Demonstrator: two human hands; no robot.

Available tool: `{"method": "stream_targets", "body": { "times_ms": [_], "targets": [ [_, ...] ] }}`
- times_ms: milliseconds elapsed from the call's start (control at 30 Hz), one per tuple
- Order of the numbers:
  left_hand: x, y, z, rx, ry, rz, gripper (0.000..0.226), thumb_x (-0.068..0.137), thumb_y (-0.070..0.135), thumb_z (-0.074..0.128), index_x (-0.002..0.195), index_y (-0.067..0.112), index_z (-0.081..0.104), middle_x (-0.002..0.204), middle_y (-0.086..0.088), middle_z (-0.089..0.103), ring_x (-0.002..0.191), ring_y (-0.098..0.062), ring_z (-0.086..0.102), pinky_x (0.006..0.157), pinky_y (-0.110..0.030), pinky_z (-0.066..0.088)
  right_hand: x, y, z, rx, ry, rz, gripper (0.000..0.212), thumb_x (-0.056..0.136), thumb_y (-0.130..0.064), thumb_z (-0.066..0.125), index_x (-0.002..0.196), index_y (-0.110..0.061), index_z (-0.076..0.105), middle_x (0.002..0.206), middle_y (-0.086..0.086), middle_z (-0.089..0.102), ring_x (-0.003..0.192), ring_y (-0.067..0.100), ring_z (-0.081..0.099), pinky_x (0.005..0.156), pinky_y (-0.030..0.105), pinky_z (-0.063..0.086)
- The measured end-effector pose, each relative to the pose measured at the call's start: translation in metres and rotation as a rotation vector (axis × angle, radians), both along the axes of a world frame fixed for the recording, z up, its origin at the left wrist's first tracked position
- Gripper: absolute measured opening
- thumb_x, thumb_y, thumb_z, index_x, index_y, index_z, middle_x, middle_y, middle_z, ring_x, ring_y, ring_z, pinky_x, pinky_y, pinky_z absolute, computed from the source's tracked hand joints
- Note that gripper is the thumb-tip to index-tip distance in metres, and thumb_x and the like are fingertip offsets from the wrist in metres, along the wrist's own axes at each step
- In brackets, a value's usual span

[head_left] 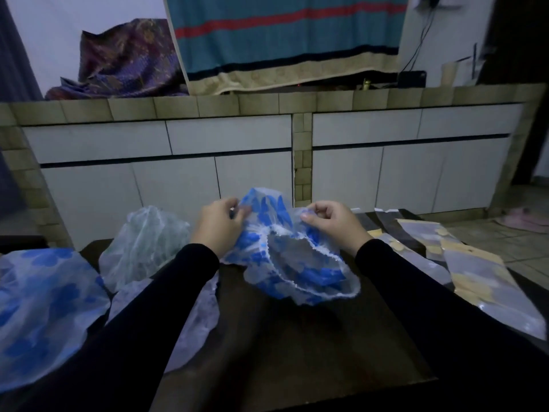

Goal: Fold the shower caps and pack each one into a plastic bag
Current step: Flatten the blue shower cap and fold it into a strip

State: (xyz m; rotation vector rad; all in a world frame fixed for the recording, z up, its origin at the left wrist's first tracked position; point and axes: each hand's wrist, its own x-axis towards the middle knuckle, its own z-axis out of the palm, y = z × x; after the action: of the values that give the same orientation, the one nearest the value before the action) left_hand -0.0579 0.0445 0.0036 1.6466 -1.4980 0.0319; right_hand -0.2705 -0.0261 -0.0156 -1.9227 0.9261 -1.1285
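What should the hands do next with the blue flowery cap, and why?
Probably bring the two hands together to fold it in half. The left hand and right hand each pinch an edge of the clear blue-flowered plastic shower cap, which hangs open and unfolded over the dark table.

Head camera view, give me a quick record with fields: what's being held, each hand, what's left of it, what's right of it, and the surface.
held item: blue-patterned shower cap, open, frilly rim facing the camera
left hand: pinches the cap's left edge
right hand: pinches the cap's right edge
left side: clear bag, another blue-patterned cap at the table's edge
right side: flat plastic bags with yellow print, laid overlapping
surface: dark table
fold status: not yet folded
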Motion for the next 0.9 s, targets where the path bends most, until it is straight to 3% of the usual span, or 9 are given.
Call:
{"method": "stream_targets", "body": {
  "times_ms": [167,333,433,500,567,633,767,833,900],
  "targets": [
    [-0.004,-0.007,-0.005,0.157,-0.072,0.137,0.046,0.087,0.046,0.061,0.057,0.014,0.048,0.061,-0.005,0.048,0.065,-0.026,0.047,0.061,-0.028,0.034,-0.012,-0.011,0.003,0.113,0.083,-0.395,0.027,0.095,-0.029,0.058,0.078,-0.008,0.064,0.075,0.003,0.061,0.069,0.016,0.054,0.052,0.021,0.038],
    [-0.017,-0.014,-0.015,0.151,0.087,0.068,0.045,0.085,0.034,0.059,0.051,0.008,0.045,0.049,0.0,0.035,0.055,-0.021,0.039,0.052,-0.028,0.033,-0.01,-0.016,-0.001,0.104,0.24,-0.464,0.024,0.101,-0.029,0.044,0.085,-0.015,0.055,0.079,0.001,0.053,0.079,0.021,0.049,0.068,0.024,0.034],
    [-0.019,-0.016,-0.018,0.283,0.022,0.067,0.03,0.093,0.021,0.05,0.067,0.006,0.056,0.062,-0.003,0.052,0.073,-0.024,0.052,0.07,-0.031,0.043,-0.006,-0.017,-0.001,0.105,0.252,-0.411,0.024,0.099,-0.03,0.048,0.083,-0.015,0.06,0.075,0.0,0.056,0.075,0.019,0.051,0.058,0.024,0.033],
    [-0.021,-0.014,-0.019,0.434,-0.127,0.125,0.021,0.096,0.018,0.046,0.096,0.01,0.065,0.095,-0.009,0.067,0.096,-0.028,0.06,0.088,-0.033,0.044,-0.002,-0.021,-0.003,0.082,0.249,-0.375,0.023,0.097,-0.03,0.052,0.081,-0.016,0.061,0.077,0.002,0.061,0.076,0.021,0.056,0.061,0.024,0.039],
    [-0.026,-0.015,-0.014,0.39,-0.186,0.172,0.034,0.094,0.016,0.044,0.126,0.015,0.057,0.124,-0.011,0.061,0.116,-0.028,0.055,0.097,-0.033,0.039,0.004,-0.024,-0.003,0.03,0.353,-0.356,0.018,0.095,-0.032,0.055,0.086,-0.02,0.063,0.086,0.001,0.064,0.082,0.02,0.06,0.07,0.027,0.044],
    [-0.036,-0.019,-0.006,0.215,-0.195,0.115,0.039,0.094,0.024,0.043,0.132,0.019,0.052,0.131,-0.009,0.056,0.122,-0.027,0.05,0.101,-0.034,0.036,0.01,-0.028,-0.002,-0.043,0.428,-0.289,0.019,0.092,-0.038,0.058,0.095,-0.022,0.067,0.092,-0.005,0.065,0.088,0.016,0.061,0.075,0.027,0.043],
    [-0.058,-0.036,0.005,0.262,-0.264,-0.114,0.037,0.095,0.055,0.043,0.106,0.026,0.062,0.101,-0.002,0.067,0.098,-0.024,0.06,0.081,-0.034,0.045,0.016,-0.021,0.001,-0.041,0.153,-0.062,0.015,0.091,-0.025,0.057,0.091,-0.017,0.069,0.089,0.005,0.069,0.088,0.022,0.063,0.079,0.038,0.051],
    [-0.058,-0.04,0.0,0.268,-0.163,-0.179,0.035,0.094,0.052,0.047,0.076,0.023,0.056,0.07,0.003,0.059,0.071,-0.019,0.055,0.059,-0.028,0.037,0.012,-0.023,-0.01,0.032,0.068,-0.068,0.02,0.092,-0.031,0.056,0.091,-0.015,0.069,0.093,0.01,0.069,0.093,0.028,0.063,0.087,0.046,0.049],
    [-0.055,-0.043,-0.009,0.186,-0.117,-0.146,0.032,0.096,0.042,0.05,0.071,0.023,0.053,0.062,0.007,0.052,0.062,-0.014,0.048,0.056,-0.027,0.03,0.005,-0.024,-0.022,0.197,0.033,-0.039,0.042,0.091,-0.051,0.053,0.1,-0.014,0.07,0.104,0.01,0.07,0.1,0.029,0.063,0.095,0.047,0.047]
  ]
}}
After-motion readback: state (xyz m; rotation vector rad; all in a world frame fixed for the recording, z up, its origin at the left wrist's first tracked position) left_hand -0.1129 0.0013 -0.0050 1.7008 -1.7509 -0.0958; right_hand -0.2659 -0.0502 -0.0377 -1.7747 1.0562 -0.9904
